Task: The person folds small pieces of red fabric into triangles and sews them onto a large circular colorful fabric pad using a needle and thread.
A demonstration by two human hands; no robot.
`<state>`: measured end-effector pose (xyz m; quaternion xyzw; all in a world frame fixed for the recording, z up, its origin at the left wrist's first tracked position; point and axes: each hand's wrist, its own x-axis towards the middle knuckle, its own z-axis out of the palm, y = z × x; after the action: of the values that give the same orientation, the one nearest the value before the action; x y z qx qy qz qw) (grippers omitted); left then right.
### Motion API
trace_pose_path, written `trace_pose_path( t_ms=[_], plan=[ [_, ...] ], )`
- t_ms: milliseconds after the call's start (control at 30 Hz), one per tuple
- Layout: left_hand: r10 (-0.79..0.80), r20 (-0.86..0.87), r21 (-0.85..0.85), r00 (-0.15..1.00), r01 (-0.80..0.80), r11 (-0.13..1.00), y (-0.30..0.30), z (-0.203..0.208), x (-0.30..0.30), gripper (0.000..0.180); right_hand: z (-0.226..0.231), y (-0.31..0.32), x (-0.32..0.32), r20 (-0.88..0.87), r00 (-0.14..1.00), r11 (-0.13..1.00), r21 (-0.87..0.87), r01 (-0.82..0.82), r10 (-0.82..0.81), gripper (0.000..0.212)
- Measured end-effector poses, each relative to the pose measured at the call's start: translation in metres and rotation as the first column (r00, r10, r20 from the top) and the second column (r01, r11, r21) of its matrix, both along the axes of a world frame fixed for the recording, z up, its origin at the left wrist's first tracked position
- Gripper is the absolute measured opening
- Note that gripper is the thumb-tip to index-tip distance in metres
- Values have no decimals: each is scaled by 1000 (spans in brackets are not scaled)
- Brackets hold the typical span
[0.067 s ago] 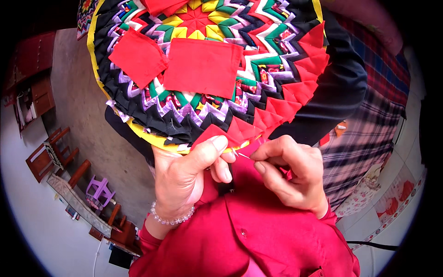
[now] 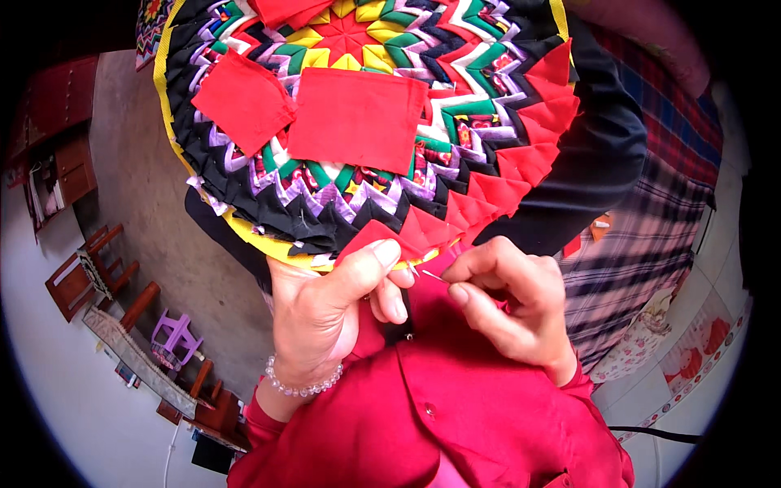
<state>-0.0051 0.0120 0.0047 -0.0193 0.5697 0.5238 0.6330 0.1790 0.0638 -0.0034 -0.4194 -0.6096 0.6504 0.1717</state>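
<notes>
A round patchwork piece [image 2: 325,191] rests on my lap, with rings of folded points in many colours and a yellow border. Folded red triangles run along its right and near edge. My left hand [image 2: 325,305] pinches that near edge, its thumb on top of a red folded piece [image 2: 368,237] and its fingers underneath. Just right of it, my right hand [image 2: 512,301] has thumb and forefinger closed on a thin needle [image 2: 433,276], whose point is at the edge by my left fingertips. Two loose red fabric squares [image 2: 358,120] [image 2: 244,103] lie on top of the patchwork.
Another red piece [image 2: 289,10] lies at the patchwork's far side. Plaid cloth [image 2: 626,252] covers the surface on my right, with small fabric scraps [image 2: 600,228] on it. On the floor at left stand a purple stool [image 2: 175,336] and a wooden chair [image 2: 89,272].
My right hand has shifted very slightly, with the needle still between its fingers. The left hand and the patchwork look unmoved.
</notes>
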Motion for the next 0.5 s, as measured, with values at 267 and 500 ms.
trace_pose_path(
  t_ms=[267, 500],
  plan=[
    [17, 1, 29, 1000, -17, 999, 1, -1, 3, 7, -42, -23, -24, -341, 789, 726, -662, 185, -511, 5],
    [18, 38, 2, 999, -18, 1000, -3, 0, 1, 9, -43, -27, -23, -429, 712, 753, -623, 213, -556, 11]
  ],
)
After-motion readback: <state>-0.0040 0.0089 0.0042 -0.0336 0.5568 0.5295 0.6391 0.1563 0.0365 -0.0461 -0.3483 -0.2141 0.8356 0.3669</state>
